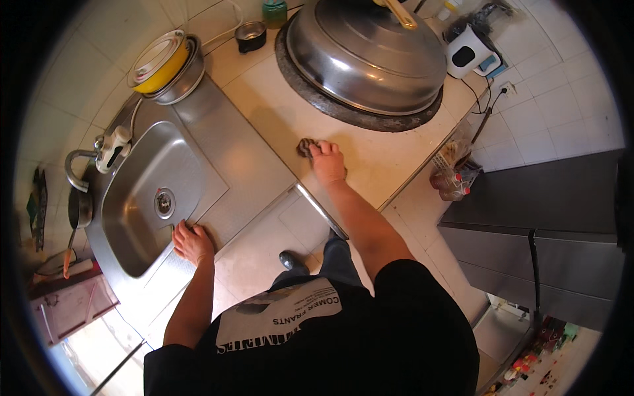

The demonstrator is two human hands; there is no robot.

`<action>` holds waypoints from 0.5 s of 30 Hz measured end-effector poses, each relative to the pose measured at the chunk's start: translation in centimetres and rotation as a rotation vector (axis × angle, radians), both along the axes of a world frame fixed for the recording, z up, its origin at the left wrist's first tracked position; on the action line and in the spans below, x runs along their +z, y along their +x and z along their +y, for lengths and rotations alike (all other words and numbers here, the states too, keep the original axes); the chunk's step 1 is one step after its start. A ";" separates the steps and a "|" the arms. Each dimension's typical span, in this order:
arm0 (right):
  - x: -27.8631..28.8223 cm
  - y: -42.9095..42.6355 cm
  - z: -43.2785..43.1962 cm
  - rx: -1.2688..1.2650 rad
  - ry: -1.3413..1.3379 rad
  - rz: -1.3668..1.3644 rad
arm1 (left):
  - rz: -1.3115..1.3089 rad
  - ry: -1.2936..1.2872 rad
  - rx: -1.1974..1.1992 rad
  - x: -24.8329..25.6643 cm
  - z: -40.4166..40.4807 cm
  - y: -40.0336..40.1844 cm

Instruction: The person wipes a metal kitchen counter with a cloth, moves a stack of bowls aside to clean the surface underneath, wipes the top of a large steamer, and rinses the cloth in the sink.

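My right hand (pixel 329 162) presses a dark brown cloth (pixel 306 147) against the tiled stove top (pixel 376 153); part of the cloth is hidden under the fingers. Beyond it, a large domed metal wok lid (pixel 366 64) covers a round dark rim (pixel 317 101) set into that surface. My left hand (pixel 193 243) rests on the near edge of the stainless steel sink (pixel 143 237), fingers spread and holding nothing. In the basin, the drain strainer (pixel 164 203) shows a small red bit beside it.
Stacked basins, a yellow one (pixel 173 74) among them, stand behind the sink by the faucet (pixel 77 168). A small metal pot (pixel 250 35) sits near the wall. A white electric kettle (pixel 468 52) with a cord stands at right. Below are red-capped bottles (pixel 450 185) and a dark grey cabinet (pixel 535 198).
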State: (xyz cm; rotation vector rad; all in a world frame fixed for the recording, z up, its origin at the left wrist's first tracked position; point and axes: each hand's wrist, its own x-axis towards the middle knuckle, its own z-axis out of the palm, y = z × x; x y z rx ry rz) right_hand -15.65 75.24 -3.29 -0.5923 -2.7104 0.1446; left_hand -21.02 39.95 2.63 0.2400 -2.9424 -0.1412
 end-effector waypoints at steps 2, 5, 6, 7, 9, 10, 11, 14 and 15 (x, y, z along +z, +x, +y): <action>-0.2 0.5 0.4 0.001 0.002 0.070 | 0.009 -0.012 0.005 -0.2 0.1 -0.1; -0.1 4.0 5.5 -0.119 0.024 -0.058 | 0.020 -0.035 0.008 -0.3 0.0 -0.2; -0.1 5.5 7.9 -0.152 0.037 -0.054 | 0.032 -0.052 -0.009 -0.5 0.1 -0.3; -0.2 7.1 10.4 -0.188 0.051 -0.051 | 0.045 -0.068 -0.029 -0.9 0.0 -0.5; 1.2 8.5 13.3 -0.188 -0.035 -0.099 | 0.100 -0.113 -0.071 -2.4 -1.6 -0.8; 2.2 8.9 14.4 -0.186 -0.139 -0.120 | 0.083 -0.103 -0.069 -2.5 -2.2 -1.0; 2.9 9.1 15.9 -0.185 -0.240 -0.136 | 0.068 -0.091 -0.070 -2.6 -1.9 -0.9; 2.2 11.7 23.2 -0.243 -0.696 0.116 | 0.061 0.071 0.056 -1.6 0.4 -0.8; 2.6 12.5 25.6 -0.289 -0.892 0.153 | 0.077 0.095 0.057 -2.3 0.1 -0.8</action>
